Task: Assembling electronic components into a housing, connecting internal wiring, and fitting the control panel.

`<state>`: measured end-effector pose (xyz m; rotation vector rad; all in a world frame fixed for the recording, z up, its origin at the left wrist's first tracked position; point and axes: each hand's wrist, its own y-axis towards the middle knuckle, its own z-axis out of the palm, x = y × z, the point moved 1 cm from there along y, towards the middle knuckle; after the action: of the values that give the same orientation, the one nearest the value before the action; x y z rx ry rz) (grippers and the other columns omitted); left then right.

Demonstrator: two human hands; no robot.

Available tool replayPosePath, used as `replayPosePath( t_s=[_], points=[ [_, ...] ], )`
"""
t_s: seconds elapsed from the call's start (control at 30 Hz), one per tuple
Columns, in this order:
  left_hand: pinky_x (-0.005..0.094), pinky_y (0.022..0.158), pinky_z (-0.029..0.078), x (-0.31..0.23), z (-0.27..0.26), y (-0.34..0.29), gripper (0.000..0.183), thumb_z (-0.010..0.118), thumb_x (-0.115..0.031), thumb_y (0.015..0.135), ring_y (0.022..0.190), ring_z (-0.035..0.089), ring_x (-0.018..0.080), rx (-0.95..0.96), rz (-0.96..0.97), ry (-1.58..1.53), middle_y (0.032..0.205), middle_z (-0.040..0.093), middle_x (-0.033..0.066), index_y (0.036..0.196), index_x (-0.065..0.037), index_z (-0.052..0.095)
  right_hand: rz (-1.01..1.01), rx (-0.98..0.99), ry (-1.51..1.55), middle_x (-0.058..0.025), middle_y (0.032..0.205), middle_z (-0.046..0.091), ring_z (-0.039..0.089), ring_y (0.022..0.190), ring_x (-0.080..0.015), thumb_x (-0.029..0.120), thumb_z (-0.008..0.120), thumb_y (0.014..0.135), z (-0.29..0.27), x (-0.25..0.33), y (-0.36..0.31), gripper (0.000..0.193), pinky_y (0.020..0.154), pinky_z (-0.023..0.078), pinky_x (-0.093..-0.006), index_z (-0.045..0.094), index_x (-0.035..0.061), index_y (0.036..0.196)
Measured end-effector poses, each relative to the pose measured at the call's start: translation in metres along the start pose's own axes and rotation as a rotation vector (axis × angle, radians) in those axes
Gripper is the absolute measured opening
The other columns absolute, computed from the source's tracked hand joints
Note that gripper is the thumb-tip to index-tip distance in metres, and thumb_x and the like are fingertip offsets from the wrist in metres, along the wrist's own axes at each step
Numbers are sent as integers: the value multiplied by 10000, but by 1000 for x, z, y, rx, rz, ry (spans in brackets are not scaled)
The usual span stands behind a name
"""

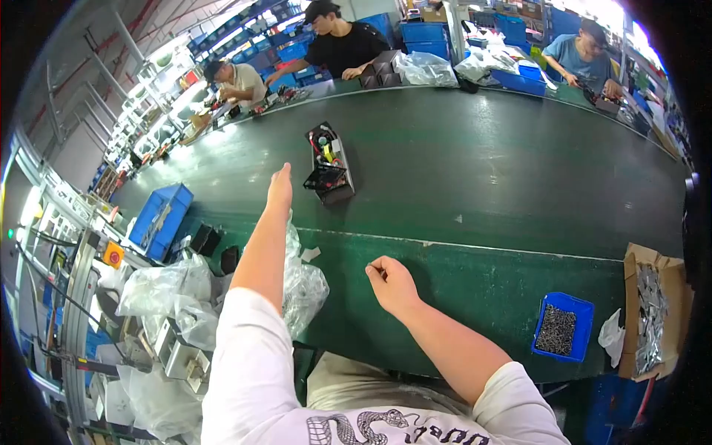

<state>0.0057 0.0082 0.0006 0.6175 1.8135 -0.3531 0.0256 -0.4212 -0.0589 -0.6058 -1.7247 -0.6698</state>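
An open rectangular electronic unit [329, 165], like a power supply, lies on the dark conveyor belt [445, 163]. Wires, a yellow part and other components show inside its metal case, and a black piece sits at its near end. My left hand [279, 189] reaches over the belt just left of the unit, apart from it. Its fingers look stretched out, seen edge-on, with nothing visible in them. Over the green table edge [475, 289], my right hand [393, 285] is curled, thumb and forefinger close together. Whatever it may hold is hidden.
A blue tray of small screws [556, 330] and a cardboard box of metal pieces [651, 319] stand at the right. To the left are a tilted blue bin [160, 220] and clear plastic bags [167, 285]. Three people work across the belt, beside dark boxes [381, 73].
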Motion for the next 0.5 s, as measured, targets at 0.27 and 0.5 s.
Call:
replayPosePath(
  t_s=[0.27, 0.5],
  points=[
    [487, 1008, 478, -3, 167, 9, 851, 397, -707, 996, 1231, 576, 350, 104, -334, -569, 1370, 596, 179, 1422, 21, 509, 106, -42, -5, -143, 920, 674, 662, 787, -282, 246, 672, 968, -26, -16, 6, 221, 738, 527, -397, 686, 27, 1000],
    [448, 860, 528, -38, 217, -13, 497, 590, -467, 991, 1095, 642, 251, 263, -296, -192, 1193, 654, 98, 1197, -14, 600, 99, -26, -13, -110, 857, 647, 617, 712, -229, 212, 686, 964, -17, 0, 3, 187, 683, 508, -365, 689, 26, 977]
  ],
)
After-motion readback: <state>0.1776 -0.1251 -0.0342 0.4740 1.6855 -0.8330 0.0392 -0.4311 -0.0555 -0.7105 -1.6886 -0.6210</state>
